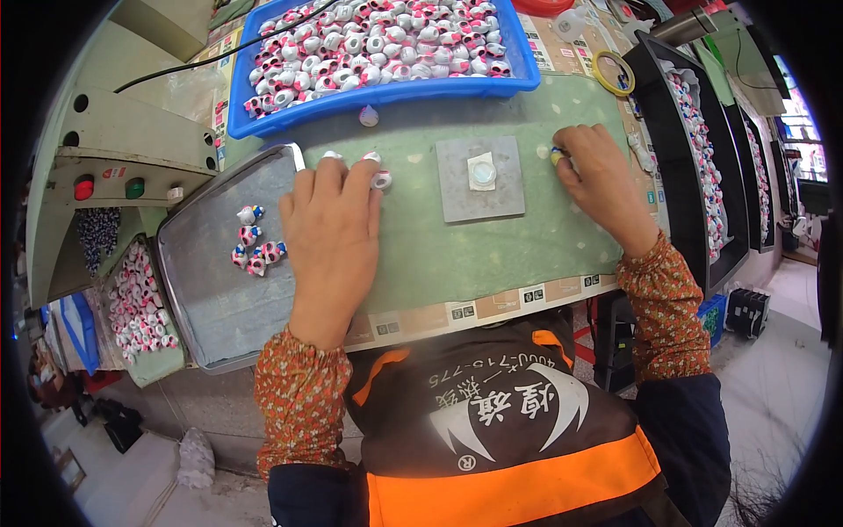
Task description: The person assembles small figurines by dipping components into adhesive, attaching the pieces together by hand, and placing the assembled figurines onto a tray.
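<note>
My left hand (332, 230) is over the green mat, beside the metal tray's edge. Its fingers curl around small white-and-pink figurine heads (380, 180) that peek out at the fingertips. To the right, my right hand (599, 180) pinches a small piece with yellow and blue on it (557, 155); most of it is hidden by the fingers. Between the hands lies a square grey plate (452, 193), bearing a scrap of pale paper with a round, shiny disc (483, 173). Several painted figurines (255, 259) with pink and blue parts rest in the metal tray (211, 303).
A blue bin (386, 95) full of white-and-pink heads stands at the back. In front of it is a small teardrop-shaped piece (368, 116). Yellow tape (613, 73) lies back right, beside a black tray (700, 220) of parts. A machine with buttons (123, 167) stands left.
</note>
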Motion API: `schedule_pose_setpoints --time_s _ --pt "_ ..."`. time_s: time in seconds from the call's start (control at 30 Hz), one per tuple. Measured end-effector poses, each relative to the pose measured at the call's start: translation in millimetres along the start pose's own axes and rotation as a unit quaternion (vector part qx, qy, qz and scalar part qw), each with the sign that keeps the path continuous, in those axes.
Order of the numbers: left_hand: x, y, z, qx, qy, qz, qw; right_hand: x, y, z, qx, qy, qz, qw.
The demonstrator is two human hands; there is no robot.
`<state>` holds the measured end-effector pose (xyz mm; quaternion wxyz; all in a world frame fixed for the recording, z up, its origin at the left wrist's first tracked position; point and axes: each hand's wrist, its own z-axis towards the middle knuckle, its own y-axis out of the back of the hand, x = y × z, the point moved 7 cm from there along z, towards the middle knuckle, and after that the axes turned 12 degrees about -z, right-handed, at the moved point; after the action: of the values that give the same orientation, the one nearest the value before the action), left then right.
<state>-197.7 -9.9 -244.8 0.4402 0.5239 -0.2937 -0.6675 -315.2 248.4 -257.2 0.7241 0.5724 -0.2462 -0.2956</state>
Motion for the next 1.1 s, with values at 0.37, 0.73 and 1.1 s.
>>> schedule_pose_setpoints --time_s 0.37,0.73,1.1 --pt "2.6 -19.0 -2.5 -0.006 -0.043 -0.012 0.999 8.0 6.9 -3.5 -0.015 -0.021 0.070 0.997" --pt "7.0 -17.4 -46.0 0.042 0.235 -0.701 0.672 60.5 7.9 19.0 -0.007 0.051 0.173 0.984" --pt "-3.1 -46.7 -81.4 0.047 0.280 -0.717 0.636 75.2 0.0 26.7 0.001 0.068 0.110 0.992"
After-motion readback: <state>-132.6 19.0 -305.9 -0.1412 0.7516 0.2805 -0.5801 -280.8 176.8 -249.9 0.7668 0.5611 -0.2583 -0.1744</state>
